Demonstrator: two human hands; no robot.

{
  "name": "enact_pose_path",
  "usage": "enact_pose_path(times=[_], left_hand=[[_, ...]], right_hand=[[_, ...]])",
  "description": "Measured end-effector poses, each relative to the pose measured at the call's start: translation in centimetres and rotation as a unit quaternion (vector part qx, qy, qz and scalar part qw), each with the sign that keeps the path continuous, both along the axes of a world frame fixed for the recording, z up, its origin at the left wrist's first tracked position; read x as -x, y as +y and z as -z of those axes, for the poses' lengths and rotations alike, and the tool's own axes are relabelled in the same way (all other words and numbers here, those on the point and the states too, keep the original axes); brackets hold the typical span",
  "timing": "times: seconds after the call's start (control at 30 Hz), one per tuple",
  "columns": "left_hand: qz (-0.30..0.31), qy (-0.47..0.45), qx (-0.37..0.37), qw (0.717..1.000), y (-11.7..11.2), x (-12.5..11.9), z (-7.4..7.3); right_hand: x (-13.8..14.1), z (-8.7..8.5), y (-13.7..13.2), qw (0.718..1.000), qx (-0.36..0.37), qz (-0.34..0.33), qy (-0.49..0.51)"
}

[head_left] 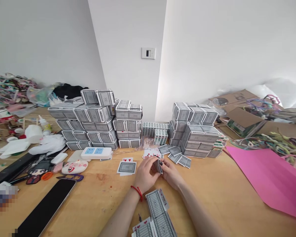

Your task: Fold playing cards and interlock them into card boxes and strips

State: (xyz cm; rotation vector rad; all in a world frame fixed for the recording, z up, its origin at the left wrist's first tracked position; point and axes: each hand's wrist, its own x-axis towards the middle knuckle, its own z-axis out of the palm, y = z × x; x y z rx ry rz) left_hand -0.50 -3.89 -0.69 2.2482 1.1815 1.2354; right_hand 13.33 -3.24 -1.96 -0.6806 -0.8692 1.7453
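Both my hands meet at mid-table around a small bunch of playing cards (158,167), held on edge. My left hand (146,174) wraps its fingers over the bunch from the left, a red cord on its wrist. From the right, my right hand (171,172) pinches the same cards, one dark fingernail showing. Just behind lie face-up cards (151,153) and several face-down cards (175,151). Left of my hands rests a small pile of cards (127,167) with a nine of hearts peeking out. Between my forearms sit grey-backed card stacks (158,205).
Tall stacks of card decks stand at the left (98,113) and right (197,131), with small green-and-white boxes (156,128) between. A black phone (48,205), a white power strip (96,153) and clutter lie left. Pink paper (268,177), yarn (268,144) and cardboard (246,121) lie right.
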Motion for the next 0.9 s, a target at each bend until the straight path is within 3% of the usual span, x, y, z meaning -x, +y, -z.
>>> enact_pose_path(times=[0.27,0.7,0.83,0.9], left_hand=[[0.009,-0.011,-0.007,1.000,-0.16,0.05,-0.07],[0.026,-0.071,0.058,0.995,-0.11,-0.07,-0.28],[0.013,-0.151,0.091,0.984,0.20,0.15,-0.34],[0.020,-0.221,0.160,0.962,0.53,0.32,-0.16]], right_hand=[[0.54,-1.05,-0.47,0.999,0.016,0.035,-0.016],[0.96,-0.87,-0.25,0.996,0.034,0.073,-0.028],[1.02,-0.70,-0.02,0.989,-0.019,0.147,-0.030],[0.97,-0.55,0.15,0.976,-0.059,0.197,-0.070]])
